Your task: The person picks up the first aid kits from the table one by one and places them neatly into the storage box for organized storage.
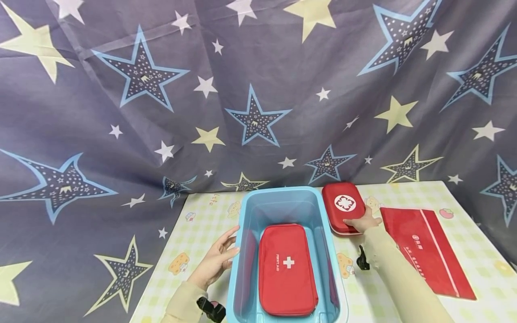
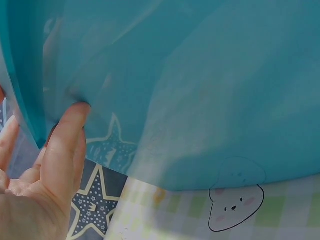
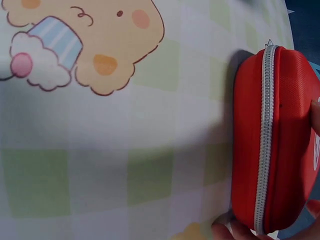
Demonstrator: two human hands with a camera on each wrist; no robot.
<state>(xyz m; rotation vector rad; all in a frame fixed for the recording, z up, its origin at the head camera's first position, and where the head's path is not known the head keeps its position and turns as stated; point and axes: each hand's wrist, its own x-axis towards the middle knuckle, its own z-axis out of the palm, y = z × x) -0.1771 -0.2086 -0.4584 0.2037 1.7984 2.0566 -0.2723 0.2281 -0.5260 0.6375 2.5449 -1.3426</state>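
Note:
A light-blue plastic bin [image 1: 287,192] stands in front of me, with a flat red first aid pouch [image 1: 287,273] lying inside. My left hand [image 1: 216,260] touches the bin's left side near the rim, fingers fairly straight; up close, a fingertip presses on the blue wall [image 2: 200,90] in the left wrist view. Beyond the bin's right side is a red hard first aid case [image 1: 338,197] with a white round emblem. My right hand [image 1: 362,220] grips its near right corner, thumb on top. The right wrist view shows the case's zipper [image 3: 265,140] along its side.
Right of the case, a flat red plastic packet [image 1: 432,251] with white print lies on the table. A checkered cloth with cartoon pictures covers the table [image 1: 202,224]. Behind it hangs a star-patterned curtain [image 1: 258,170].

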